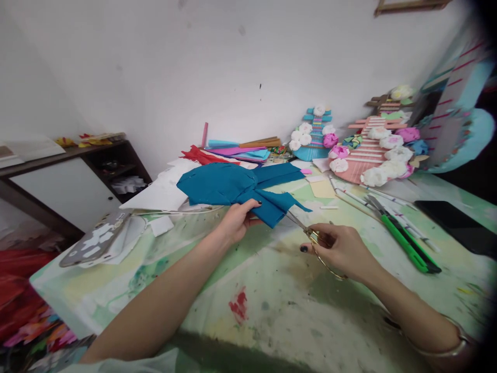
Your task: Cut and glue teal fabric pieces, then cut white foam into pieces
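- head view: teal paper (pixel 233 189), matte and creased, is folded into a fan-like wedge with a pointed tail and lies on a paint-stained table (pixel 279 316).
- left hand (pixel 236 220) pinches the paper's near edge, thumb on top, dark polish on the nail.
- right hand (pixel 341 248), just right of the paper, is closed around scissors (pixel 310 235) with thin gold loop handles; the slim metal blades point up-left, tips at the paper's tail.
- right of the paper: a long green tool (pixel 407 246) among white pens, and beyond them a flat black phone (pixel 458 223).
- behind the paper: a stack of coloured sheets (pixel 240 151); behind and to its right, slatted stands (pixel 365 155) with crumpled white and pink paper flowers.
- left of the paper: plain white sheets (pixel 163 194).
- nearer than the paper: a red smear (pixel 238 305) on the table.
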A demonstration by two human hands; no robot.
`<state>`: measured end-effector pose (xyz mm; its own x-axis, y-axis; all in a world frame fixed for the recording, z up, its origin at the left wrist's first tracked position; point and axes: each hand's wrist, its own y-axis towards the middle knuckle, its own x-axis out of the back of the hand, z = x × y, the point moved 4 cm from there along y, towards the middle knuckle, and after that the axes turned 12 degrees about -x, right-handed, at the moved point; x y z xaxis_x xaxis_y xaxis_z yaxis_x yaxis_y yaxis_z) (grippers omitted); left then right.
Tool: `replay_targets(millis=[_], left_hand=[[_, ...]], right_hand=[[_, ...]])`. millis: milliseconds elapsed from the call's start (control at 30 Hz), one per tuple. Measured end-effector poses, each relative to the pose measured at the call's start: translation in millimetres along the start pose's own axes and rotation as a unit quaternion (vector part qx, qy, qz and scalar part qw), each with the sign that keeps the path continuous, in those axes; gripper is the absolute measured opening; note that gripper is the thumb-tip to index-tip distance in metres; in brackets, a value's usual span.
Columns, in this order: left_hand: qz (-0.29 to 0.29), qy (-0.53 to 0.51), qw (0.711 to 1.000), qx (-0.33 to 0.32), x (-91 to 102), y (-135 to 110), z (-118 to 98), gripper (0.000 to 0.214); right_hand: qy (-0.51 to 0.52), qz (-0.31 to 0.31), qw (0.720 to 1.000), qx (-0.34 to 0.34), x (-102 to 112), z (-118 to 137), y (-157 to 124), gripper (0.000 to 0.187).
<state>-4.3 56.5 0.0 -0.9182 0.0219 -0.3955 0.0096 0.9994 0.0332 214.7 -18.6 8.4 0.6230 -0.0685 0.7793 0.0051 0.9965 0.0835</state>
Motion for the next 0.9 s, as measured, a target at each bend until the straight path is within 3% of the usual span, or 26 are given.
replay_targets(millis=[900], left_hand=[[0.051,0.033,0.998,0.028,-9.5,-9.0,4.4,0.010]], right_hand=[[0.020,0.001,1.000,0.003,-3.0,2.3,-1.2,0.038]])
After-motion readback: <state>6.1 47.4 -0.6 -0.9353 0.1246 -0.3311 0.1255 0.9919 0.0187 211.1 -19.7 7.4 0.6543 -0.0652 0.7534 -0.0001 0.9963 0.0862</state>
